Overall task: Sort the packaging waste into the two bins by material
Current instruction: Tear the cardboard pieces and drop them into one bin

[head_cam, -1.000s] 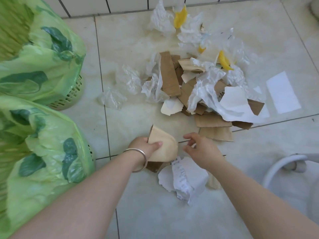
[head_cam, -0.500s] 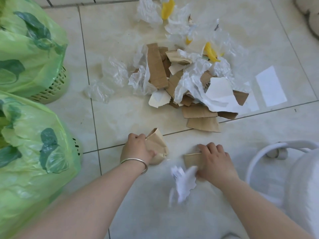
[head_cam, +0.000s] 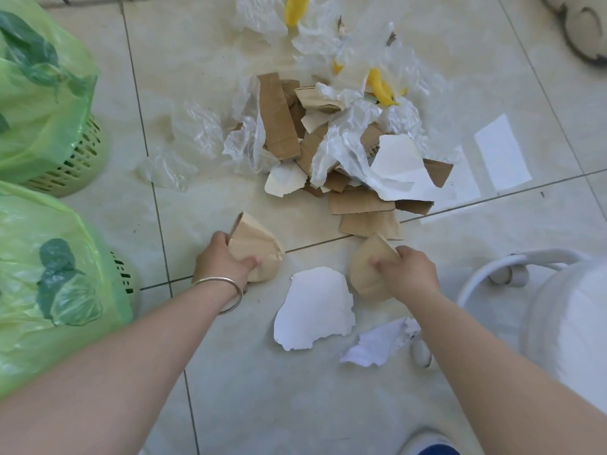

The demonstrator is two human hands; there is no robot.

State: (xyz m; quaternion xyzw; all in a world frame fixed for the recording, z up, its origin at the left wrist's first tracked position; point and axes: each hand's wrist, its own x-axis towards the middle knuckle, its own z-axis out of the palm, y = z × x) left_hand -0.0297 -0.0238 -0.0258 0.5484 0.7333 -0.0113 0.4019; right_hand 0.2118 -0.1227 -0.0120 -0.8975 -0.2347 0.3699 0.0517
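Note:
My left hand [head_cam: 220, 260] grips a folded tan cardboard piece [head_cam: 254, 246] just above the tiled floor. My right hand [head_cam: 409, 272] grips a second tan cardboard piece [head_cam: 368, 267]. Between and below the hands lie a torn white paper sheet [head_cam: 313, 308] and a crumpled white paper scrap [head_cam: 381, 344]. Farther out is a mixed pile of brown cardboard strips [head_cam: 279, 121], clear plastic film [head_cam: 197, 129] and yellow plastic bits [head_cam: 381, 87]. Two green bins lined with green bags stand at the left, one near [head_cam: 49, 277] and one farther back [head_cam: 42, 103].
A white round appliance with a curved white frame [head_cam: 558, 310] stands close on the right. A flat white sheet [head_cam: 502, 157] lies right of the pile. A shoe tip [head_cam: 430, 446] shows at the bottom edge. A round grey object [head_cam: 581, 24] sits at the top right.
My right hand picked a tan cardboard piece up off the floor and now holds it raised. The white paper that was under it fell flat on the tiles. My left hand kept its cardboard.

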